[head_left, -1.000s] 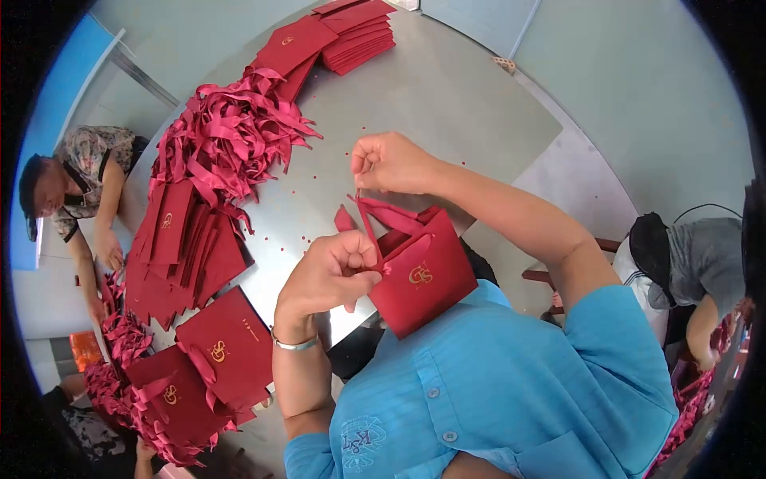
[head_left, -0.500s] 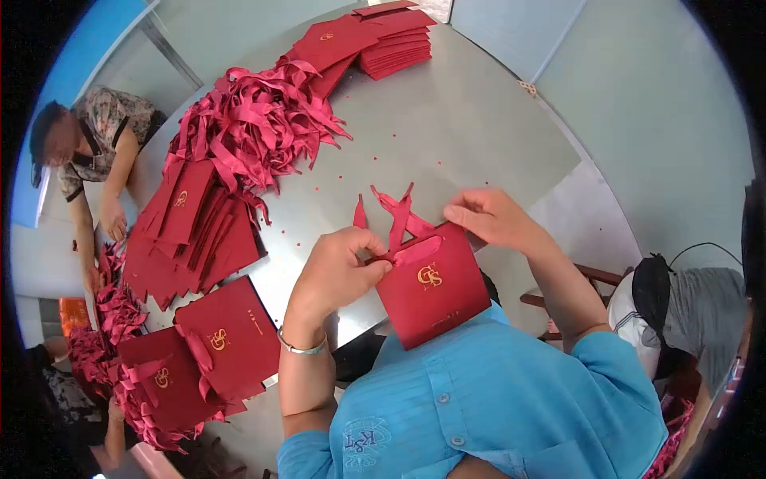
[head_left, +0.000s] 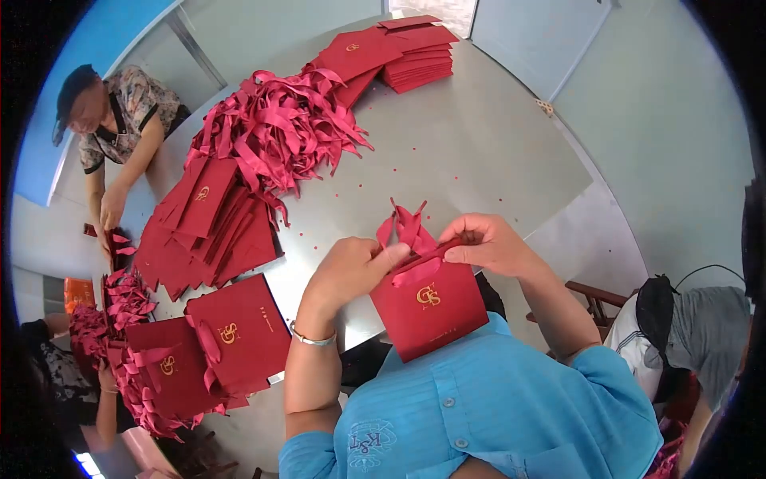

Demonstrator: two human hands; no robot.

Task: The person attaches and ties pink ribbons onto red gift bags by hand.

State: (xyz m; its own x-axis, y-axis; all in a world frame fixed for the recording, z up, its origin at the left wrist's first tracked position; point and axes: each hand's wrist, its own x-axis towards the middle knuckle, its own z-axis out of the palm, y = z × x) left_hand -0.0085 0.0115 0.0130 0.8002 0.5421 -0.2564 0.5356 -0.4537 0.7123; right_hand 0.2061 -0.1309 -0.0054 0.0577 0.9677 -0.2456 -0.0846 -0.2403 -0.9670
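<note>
A red paper gift bag (head_left: pixel 435 323) with a gold logo hangs upright against the front of my blue shirt. At its top left edge my left hand (head_left: pixel 347 275) pinches the rim between thumb and fingers. My right hand (head_left: pixel 488 246) grips the top right edge, its thumb on the front face and fingers behind. A pink ribbon handle (head_left: pixel 417 274) loops across the front below the rim. More pink ribbon (head_left: pixel 409 227) stands up behind the rim, its ends pointing away from me. The fingertips behind the bag are hidden.
Left on the metal table (head_left: pixel 447 144) lie a ribbon heap (head_left: pixel 275 128), flat bags (head_left: pixel 203 231) and ribboned bags (head_left: pixel 239 331). A bag stack (head_left: pixel 419 64) stands at the back. Co-workers sit at left, one in a patterned shirt (head_left: pixel 148 96); another person (head_left: pixel 702 327) is at right.
My right hand has moved left and closed on the bag's top edge. The ribbon ends behind the rim have drawn closer together. The whole view has shifted slightly.
</note>
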